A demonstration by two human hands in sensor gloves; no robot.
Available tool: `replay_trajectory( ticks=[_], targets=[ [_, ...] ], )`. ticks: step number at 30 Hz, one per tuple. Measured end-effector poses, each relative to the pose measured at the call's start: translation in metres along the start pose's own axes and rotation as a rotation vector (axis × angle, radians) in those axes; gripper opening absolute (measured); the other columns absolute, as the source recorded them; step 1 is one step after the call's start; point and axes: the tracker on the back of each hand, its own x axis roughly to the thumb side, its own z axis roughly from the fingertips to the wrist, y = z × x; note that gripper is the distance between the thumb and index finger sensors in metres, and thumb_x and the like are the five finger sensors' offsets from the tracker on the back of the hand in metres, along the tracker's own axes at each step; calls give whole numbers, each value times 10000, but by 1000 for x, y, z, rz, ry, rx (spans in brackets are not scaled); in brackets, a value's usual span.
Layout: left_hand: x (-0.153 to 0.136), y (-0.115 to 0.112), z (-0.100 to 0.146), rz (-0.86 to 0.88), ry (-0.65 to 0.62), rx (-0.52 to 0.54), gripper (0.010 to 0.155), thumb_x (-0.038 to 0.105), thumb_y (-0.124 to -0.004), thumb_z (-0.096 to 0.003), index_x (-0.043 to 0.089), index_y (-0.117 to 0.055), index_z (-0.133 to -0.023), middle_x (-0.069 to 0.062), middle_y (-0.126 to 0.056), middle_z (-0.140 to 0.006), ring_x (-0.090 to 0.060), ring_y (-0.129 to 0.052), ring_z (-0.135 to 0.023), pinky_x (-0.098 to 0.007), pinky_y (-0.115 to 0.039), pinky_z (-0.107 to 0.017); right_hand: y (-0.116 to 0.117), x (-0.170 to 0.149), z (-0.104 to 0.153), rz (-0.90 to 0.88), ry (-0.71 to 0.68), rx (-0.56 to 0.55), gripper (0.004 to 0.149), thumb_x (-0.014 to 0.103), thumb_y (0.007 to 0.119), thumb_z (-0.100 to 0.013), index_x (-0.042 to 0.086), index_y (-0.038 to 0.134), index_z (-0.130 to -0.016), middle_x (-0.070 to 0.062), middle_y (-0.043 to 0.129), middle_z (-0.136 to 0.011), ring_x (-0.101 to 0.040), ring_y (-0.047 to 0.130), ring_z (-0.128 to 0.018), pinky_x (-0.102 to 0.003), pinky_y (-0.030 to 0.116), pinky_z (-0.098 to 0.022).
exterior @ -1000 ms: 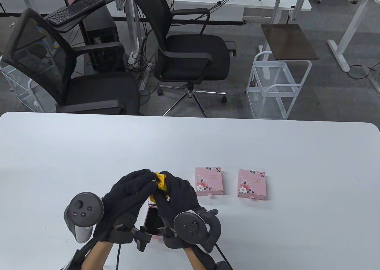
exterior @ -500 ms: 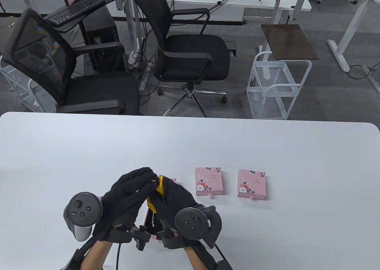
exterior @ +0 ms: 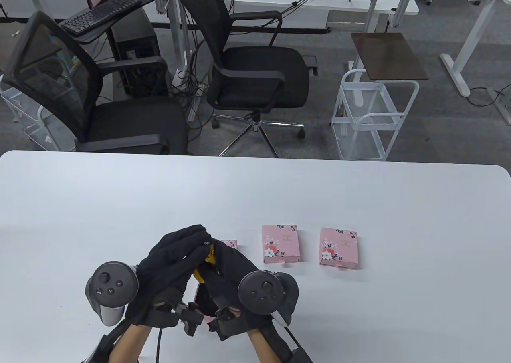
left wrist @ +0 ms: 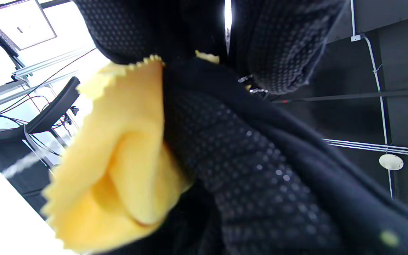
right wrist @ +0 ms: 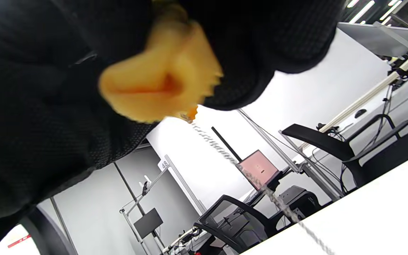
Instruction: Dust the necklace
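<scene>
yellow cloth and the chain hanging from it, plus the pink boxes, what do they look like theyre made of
Yellow cloth: soft matte fabric, likely microfibre; it folds loosely and has a zigzag-cut edge.
Chain: looks like fine silvery metal links, though motion blur leaves the finish uncertain.
Pink boxes: probably printed card with a smooth finish; crisp flat edges and a floral print.

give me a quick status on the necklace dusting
Left hand pinches the necklace. Right hand grips yellow cloth around the chain. Nothing in the way.

Overhead looks down; wrist views close, upward.
</scene>
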Motion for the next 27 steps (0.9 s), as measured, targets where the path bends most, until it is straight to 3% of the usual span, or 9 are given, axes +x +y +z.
replay_trajectory(
  ticks=[2, 7, 11, 16, 20, 23, 27],
  targets=[
    [0, 0, 0, 5, 1, 1, 350, 435, -903, -530, 301, -937, -851, -18, -915, -975, -268, -854, -884, -464, -778, -621, 0, -1, 0, 0, 6, -12, 452, 403, 836, -608, 73, 779, -911, -123, 963, -668, -282, 983, -451, -434, 845, -420],
    [1, 2, 0, 16, -2, 12, 349, 438, -901, -531, 304, -936, -852, -18, -915, -974, -268, -853, -884, -463, -778, -621, 1, -1, -1, 24, -13, 21, 456, 330, 847, -606, 91, 730, -976, -162, 927, -792, -339, 975, -564, -463, 826, -476],
    [0, 4, 0, 12, 1, 14, 350, 438, -900, -532, 302, -936, -852, -18, -913, -976, -267, -853, -885, -462, -778, -622, 5, -2, 0, 56, -3, 11, 450, 379, 827, -613, 63, 772, -929, -135, 965, -680, -285, 988, -454, -440, 846, -425],
    [-3, 6, -2, 26, 15, 15, 352, 436, -902, -530, 298, -936, -853, -20, -914, -975, -269, -851, -885, -463, -778, -621, 8, -1, -1, 82, -27, 48, 457, 326, 822, -612, 58, 729, -970, -164, 930, -777, -328, 982, -544, -463, 831, -473],
    [-2, 8, -2, 30, 10, 16, 349, 435, -902, -531, 304, -936, -852, -16, -916, -974, -267, -855, -882, -461, -779, -621, 9, -4, 0, 50, 2, 38, 449, 380, 816, -616, 52, 774, -919, -130, 966, -663, -284, 988, -443, -443, 845, -422],
    [-3, 9, -3, 57, 0, 9, 349, 436, -903, -527, 306, -938, -849, -15, -922, -968, -262, -862, -875, -457, -782, -620, 11, -3, -2, 45, -21, 113, 443, 323, 805, -623, 62, 730, -973, -168, 919, -782, -345, 963, -565, -488, 810, -495],
    [-3, 12, -3, 81, -1, 15, 350, 435, -902, -529, 306, -937, -852, -14, -922, -967, -262, -863, -873, -455, -783, -619, 13, -6, 0, 64, -1, 46, 438, 377, 800, -627, 71, 757, -938, -132, 947, -697, -297, 974, -482, -460, 829, -454]
  ],
)
